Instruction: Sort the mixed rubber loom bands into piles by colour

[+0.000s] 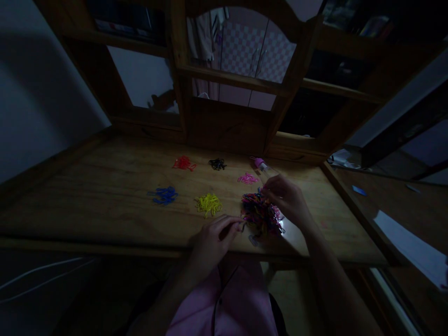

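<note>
A mixed heap of many-coloured small clips lies on the wooden desk near its front edge. My left hand rests at the heap's left side, fingers curled and pinched at its edge. My right hand hovers over the heap's far right side, fingers bent in a pinch; what they hold is too small to make out. Sorted little piles lie beyond: blue, yellow, red, black and pink.
A small pink-capped clear bottle lies behind my right hand. A wooden hutch with shelves rises at the back of the desk. Papers sit at the right. The room is dim. My lap in pink cloth is below.
</note>
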`<move>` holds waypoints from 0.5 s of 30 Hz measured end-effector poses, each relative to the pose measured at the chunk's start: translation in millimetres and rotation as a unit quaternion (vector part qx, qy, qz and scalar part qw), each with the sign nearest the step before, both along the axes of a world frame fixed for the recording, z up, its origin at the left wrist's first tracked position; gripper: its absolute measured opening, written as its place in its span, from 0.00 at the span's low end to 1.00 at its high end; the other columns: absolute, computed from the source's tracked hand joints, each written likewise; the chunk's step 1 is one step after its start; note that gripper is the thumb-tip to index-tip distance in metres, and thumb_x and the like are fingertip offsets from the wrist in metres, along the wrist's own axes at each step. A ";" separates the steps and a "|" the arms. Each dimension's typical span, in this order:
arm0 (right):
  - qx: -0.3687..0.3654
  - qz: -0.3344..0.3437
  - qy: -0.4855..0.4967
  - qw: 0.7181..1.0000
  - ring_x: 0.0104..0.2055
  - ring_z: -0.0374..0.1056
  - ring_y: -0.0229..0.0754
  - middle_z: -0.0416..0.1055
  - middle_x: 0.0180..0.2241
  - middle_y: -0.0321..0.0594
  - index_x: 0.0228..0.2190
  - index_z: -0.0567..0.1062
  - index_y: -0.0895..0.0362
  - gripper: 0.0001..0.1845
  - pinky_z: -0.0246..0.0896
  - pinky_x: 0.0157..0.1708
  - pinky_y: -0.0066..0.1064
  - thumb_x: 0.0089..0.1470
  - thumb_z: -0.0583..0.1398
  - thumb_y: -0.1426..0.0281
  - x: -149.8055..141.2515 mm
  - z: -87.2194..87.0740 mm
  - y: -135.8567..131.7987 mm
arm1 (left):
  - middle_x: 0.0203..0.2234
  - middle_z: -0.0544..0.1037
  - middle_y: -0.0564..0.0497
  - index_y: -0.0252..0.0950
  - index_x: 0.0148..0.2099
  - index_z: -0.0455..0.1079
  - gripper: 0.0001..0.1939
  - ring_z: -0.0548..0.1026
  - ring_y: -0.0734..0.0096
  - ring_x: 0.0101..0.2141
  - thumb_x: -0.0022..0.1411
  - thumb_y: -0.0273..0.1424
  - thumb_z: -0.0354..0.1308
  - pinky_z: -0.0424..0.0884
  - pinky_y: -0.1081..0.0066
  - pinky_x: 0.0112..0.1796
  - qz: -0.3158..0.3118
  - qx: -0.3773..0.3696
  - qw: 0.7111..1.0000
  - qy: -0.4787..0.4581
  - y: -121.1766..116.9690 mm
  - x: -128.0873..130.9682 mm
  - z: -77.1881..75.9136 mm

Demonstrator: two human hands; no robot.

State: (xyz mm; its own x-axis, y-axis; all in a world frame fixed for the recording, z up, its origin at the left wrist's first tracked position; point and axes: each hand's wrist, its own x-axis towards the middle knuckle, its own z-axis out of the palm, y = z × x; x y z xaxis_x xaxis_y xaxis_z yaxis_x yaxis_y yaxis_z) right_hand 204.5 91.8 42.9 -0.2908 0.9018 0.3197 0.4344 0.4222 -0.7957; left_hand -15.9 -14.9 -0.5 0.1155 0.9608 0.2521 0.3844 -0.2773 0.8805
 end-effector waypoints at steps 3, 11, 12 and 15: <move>0.002 -0.010 -0.005 1.000 0.29 0.74 0.40 0.76 0.32 0.38 0.39 0.68 0.55 0.11 0.68 0.29 0.30 0.55 0.62 0.67 -9.3 0.1 33.7 | 0.38 0.80 0.53 0.42 0.45 0.76 0.10 0.77 0.69 0.40 0.68 0.29 0.53 0.71 0.71 0.43 -0.002 -0.006 1.000 -0.005 -0.2 -0.5 -0.1; 0.069 -0.086 -0.193 0.975 0.34 0.75 0.42 0.79 0.36 0.45 0.40 0.76 0.58 0.12 0.67 0.34 0.31 0.51 0.62 0.78 -32.2 -7.8 68.5 | 0.38 0.80 0.54 0.43 0.45 0.76 0.10 0.77 0.71 0.40 0.68 0.30 0.53 0.70 0.71 0.44 -0.020 -0.018 1.000 -0.009 0.0 -1.0 0.1; 0.071 -0.088 -0.191 0.975 0.34 0.75 0.42 0.78 0.38 0.45 0.40 0.76 0.58 0.13 0.67 0.34 0.31 0.51 0.62 0.78 -30.9 -8.7 66.9 | 0.38 0.80 0.54 0.43 0.45 0.76 0.10 0.77 0.71 0.41 0.68 0.30 0.53 0.70 0.71 0.44 -0.019 -0.019 1.000 -0.008 -0.1 -1.0 0.5; 0.060 -0.068 -0.146 0.985 0.36 0.75 0.42 0.77 0.42 0.45 0.42 0.77 0.57 0.13 0.70 0.35 0.31 0.52 0.61 0.76 -22.2 -6.2 54.1 | 0.39 0.80 0.54 0.43 0.44 0.76 0.10 0.77 0.70 0.41 0.68 0.30 0.53 0.70 0.71 0.44 -0.018 -0.021 1.000 -0.008 -0.4 -0.9 1.2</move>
